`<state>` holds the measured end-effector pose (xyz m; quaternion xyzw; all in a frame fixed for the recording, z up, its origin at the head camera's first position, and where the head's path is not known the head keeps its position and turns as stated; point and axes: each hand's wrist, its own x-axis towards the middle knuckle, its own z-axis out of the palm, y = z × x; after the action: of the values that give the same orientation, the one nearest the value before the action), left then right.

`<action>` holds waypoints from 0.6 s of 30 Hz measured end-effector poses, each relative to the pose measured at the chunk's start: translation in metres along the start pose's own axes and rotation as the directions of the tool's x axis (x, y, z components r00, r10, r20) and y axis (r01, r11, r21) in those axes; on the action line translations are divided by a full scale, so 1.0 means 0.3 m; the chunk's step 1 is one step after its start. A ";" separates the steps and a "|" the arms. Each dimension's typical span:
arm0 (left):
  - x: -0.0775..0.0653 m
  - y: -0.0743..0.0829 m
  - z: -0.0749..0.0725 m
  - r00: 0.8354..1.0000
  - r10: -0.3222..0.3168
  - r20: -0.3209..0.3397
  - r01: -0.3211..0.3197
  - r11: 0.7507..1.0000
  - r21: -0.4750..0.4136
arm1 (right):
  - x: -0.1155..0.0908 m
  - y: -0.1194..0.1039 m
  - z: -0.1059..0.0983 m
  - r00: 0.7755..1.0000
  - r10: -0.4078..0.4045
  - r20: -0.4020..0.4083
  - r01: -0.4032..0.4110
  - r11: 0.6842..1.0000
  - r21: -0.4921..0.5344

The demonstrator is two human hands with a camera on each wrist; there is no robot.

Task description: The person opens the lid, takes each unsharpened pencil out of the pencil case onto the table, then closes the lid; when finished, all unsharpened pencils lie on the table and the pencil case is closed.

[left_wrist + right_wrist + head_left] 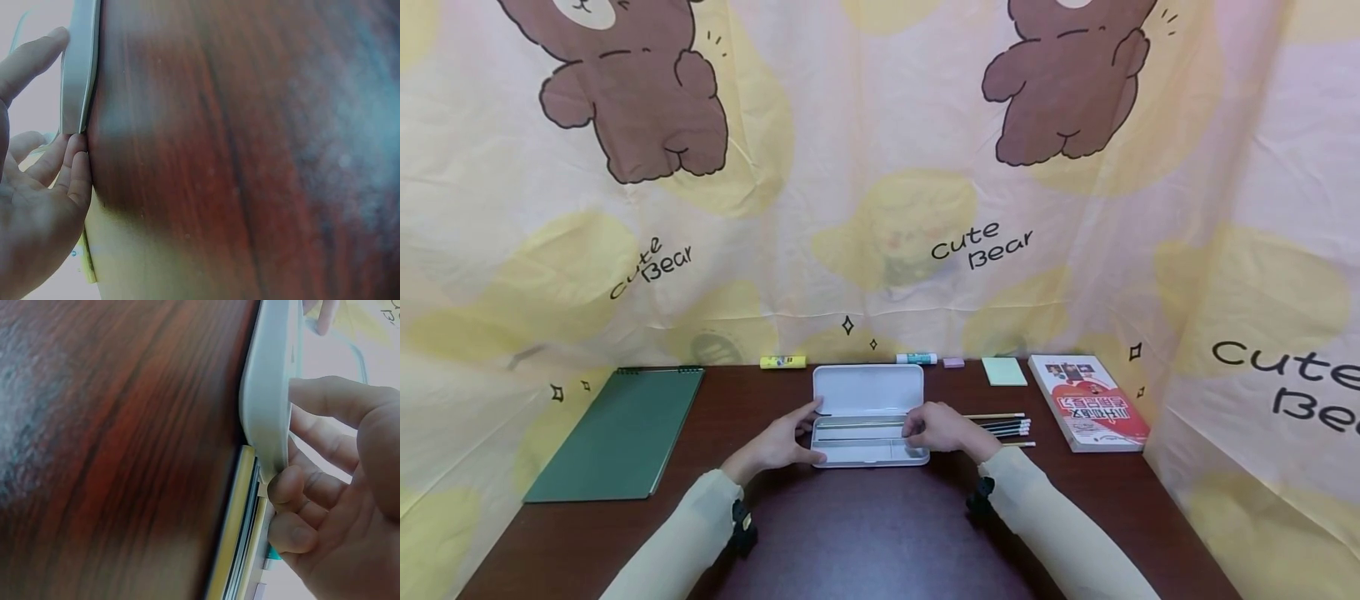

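A white pencil case (850, 451) lies with its lid (868, 387) raised toward the back, showing a long divided interior. My left hand (782, 437) holds its left end, thumb at the front corner and fingers farther back. The left wrist view shows that thumb on the case rim and the other fingers against its end. Over the right part of the case, my right hand (943, 427) has its thumb and foremost fingers at the interior. Its fingertips are partly hidden behind the case wall (265, 394), so anything between them cannot be made out. Several pencils (1015, 428) lie right of the case.
A green spiral notebook (617, 437) lies at the left, a book (1090, 404) at the right. Along the back are a yellow tube (782, 362), a glue stick (916, 358), a pink eraser (953, 362) and sticky notes (1004, 372). A bear-print curtain (850, 258) hangs behind the table.
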<state>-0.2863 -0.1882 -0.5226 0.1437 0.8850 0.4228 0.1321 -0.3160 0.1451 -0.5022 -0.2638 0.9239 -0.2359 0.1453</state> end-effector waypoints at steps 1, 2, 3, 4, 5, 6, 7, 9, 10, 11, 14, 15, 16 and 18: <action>0.000 -0.001 0.000 1.000 0.003 -0.001 -0.003 1.000 0.001 | 0.000 -0.001 -0.001 1.000 0.006 0.002 -0.006 1.000 0.002; 0.000 -0.002 0.000 1.000 0.008 0.000 -0.008 1.000 0.000 | 0.001 -0.001 -0.002 1.000 0.009 0.002 -0.009 1.000 0.002; 0.001 -0.004 0.001 1.000 0.015 0.002 -0.015 1.000 -0.002 | 0.001 -0.002 -0.002 1.000 0.011 0.002 -0.011 1.000 0.005; 0.001 -0.004 0.000 1.000 0.022 0.004 -0.022 1.000 -0.004 | 0.002 -0.004 -0.003 1.000 0.017 0.005 -0.017 1.000 0.003; 0.001 -0.004 0.000 1.000 0.030 0.006 -0.030 1.000 -0.007 | 0.002 -0.005 -0.004 1.000 0.018 0.006 -0.018 1.000 0.000; 0.000 -0.005 0.000 0.999 0.038 0.008 -0.038 0.999 -0.009 | 0.003 -0.005 -0.004 1.000 0.018 0.006 -0.018 1.000 -0.005; 0.000 -0.005 0.000 0.999 0.048 0.009 -0.047 0.999 -0.011 | 0.004 -0.005 -0.004 1.000 0.017 0.006 -0.017 1.000 -0.011; -0.001 -0.006 0.000 0.998 0.056 0.011 -0.056 0.998 -0.013 | 0.003 -0.006 -0.004 1.000 0.017 0.006 -0.017 1.000 -0.017; -0.002 -0.006 0.000 0.998 0.058 0.012 -0.057 0.998 -0.013 | 0.004 -0.006 -0.004 1.000 0.019 0.006 -0.018 1.000 -0.018; -0.002 -0.007 0.000 0.998 0.058 0.011 -0.057 0.998 -0.012 | 0.004 -0.007 -0.004 1.000 0.020 0.005 -0.020 1.000 -0.012; -0.003 -0.008 0.001 0.999 0.051 0.008 -0.051 0.999 -0.004 | 0.002 -0.009 -0.004 1.000 0.019 -0.002 -0.019 1.000 0.009; -0.003 -0.007 0.000 0.999 0.046 0.007 -0.046 0.999 -0.003 | 0.002 -0.009 -0.004 1.000 0.019 -0.008 -0.019 1.000 0.011; -0.003 -0.007 0.000 0.999 0.044 0.005 -0.044 0.999 -0.005 | 0.002 -0.010 -0.005 1.000 0.022 -0.013 -0.022 1.000 0.013; -0.003 -0.005 0.000 0.999 0.038 0.002 -0.038 0.999 -0.009 | 0.001 -0.011 -0.005 0.999 0.022 -0.032 -0.021 1.000 0.022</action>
<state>-0.2858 -0.1896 -0.5237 0.1604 0.8799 0.4292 0.1257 -0.3156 0.1430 -0.4993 -0.2484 0.9263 -0.2488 0.1358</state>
